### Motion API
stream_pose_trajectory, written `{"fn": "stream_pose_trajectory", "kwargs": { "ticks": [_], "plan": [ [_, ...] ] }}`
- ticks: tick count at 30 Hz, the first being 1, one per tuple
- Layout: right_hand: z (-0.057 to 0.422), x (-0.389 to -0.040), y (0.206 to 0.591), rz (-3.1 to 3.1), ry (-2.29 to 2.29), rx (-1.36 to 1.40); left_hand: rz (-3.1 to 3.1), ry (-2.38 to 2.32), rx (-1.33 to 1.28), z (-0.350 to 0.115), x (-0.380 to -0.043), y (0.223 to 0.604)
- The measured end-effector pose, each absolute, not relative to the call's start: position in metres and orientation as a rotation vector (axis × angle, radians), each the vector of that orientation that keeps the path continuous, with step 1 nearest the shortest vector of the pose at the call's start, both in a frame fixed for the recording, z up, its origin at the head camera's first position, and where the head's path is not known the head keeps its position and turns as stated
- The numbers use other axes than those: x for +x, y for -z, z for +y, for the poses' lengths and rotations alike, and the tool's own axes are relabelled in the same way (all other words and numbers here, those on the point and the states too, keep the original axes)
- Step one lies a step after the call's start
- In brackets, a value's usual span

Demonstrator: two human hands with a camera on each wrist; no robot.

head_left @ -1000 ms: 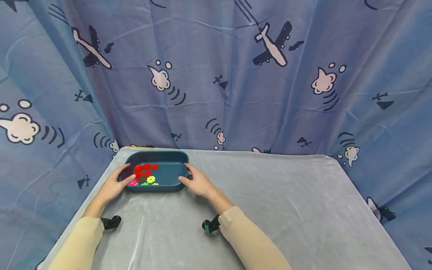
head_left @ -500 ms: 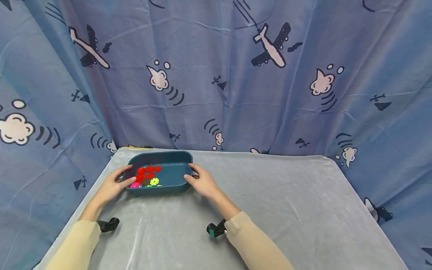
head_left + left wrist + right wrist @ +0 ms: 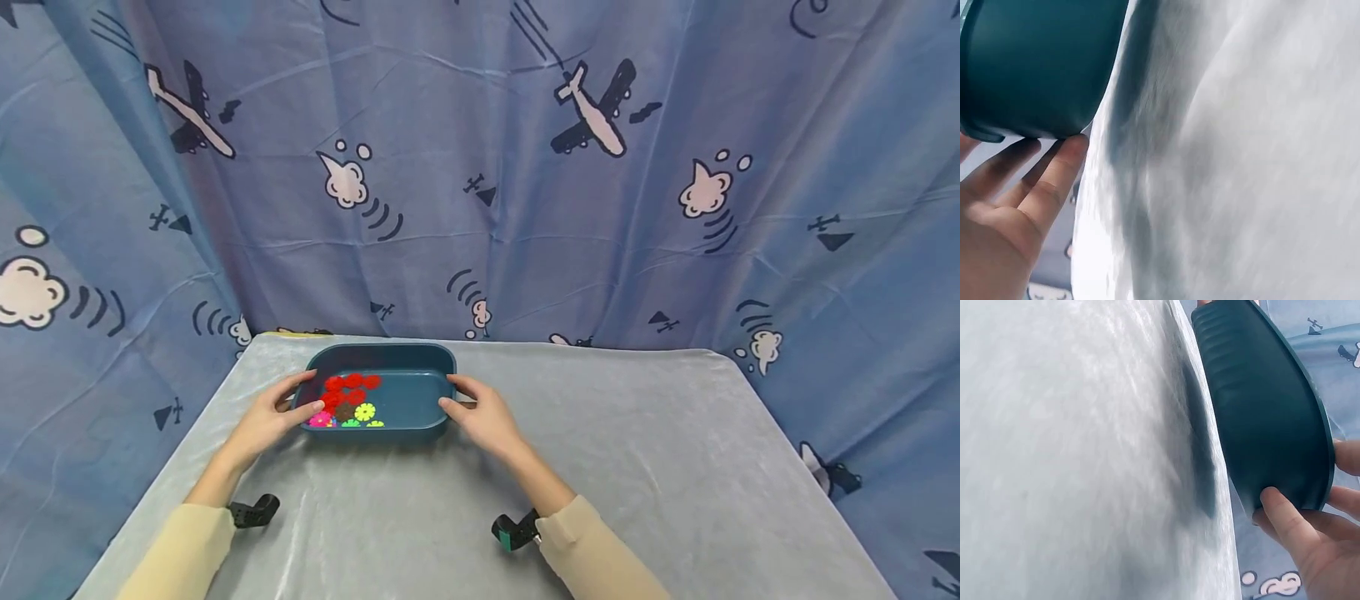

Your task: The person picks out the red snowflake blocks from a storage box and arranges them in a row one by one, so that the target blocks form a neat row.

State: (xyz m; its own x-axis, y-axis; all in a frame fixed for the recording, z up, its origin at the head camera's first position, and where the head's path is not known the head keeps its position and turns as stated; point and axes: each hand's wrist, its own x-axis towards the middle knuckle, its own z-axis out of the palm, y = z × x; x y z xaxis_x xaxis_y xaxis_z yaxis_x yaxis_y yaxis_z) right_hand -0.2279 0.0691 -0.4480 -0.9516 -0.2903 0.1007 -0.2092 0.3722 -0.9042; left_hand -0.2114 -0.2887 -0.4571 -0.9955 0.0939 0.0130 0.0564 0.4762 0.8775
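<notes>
A dark teal plastic tray (image 3: 378, 436) with rounded corners is level near the back left of the table. My left hand (image 3: 268, 421) grips its left end, thumb at the rim and fingers against the outer wall. On the opposite end my right hand (image 3: 483, 417) holds the tray, thumb at the rim. In the right wrist view, fingertips (image 3: 1272, 497) press the wall near its bottom edge. Inside, towards the left, lie several flower-shaped discs: red discs (image 3: 354, 382), a yellow disc (image 3: 365, 412), a pink disc (image 3: 321, 419), a brown disc (image 3: 344, 412) and green ones.
A grey cloth (image 3: 637, 467) covers the table. Behind and beside it hangs a blue curtain (image 3: 420, 208) printed with planes. Black wrist-worn devices (image 3: 255, 511) show at both wrists. The tray casts a shadow (image 3: 1200, 456) on the cloth.
The tray has moved right and slightly towards me with both hands on its ends; it tilted a little midway and is level now. The discs stay at its left side.
</notes>
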Motion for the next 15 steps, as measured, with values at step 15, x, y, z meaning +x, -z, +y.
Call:
{"fn": "stream_pose_trajectory", "kwargs": {
  "ticks": [15],
  "plan": [
    [0.116,-0.205,0.45,2.458,1.746,-0.366,2.603,-1.648,0.171,-0.247,-0.19,0.468]
  ]
}}
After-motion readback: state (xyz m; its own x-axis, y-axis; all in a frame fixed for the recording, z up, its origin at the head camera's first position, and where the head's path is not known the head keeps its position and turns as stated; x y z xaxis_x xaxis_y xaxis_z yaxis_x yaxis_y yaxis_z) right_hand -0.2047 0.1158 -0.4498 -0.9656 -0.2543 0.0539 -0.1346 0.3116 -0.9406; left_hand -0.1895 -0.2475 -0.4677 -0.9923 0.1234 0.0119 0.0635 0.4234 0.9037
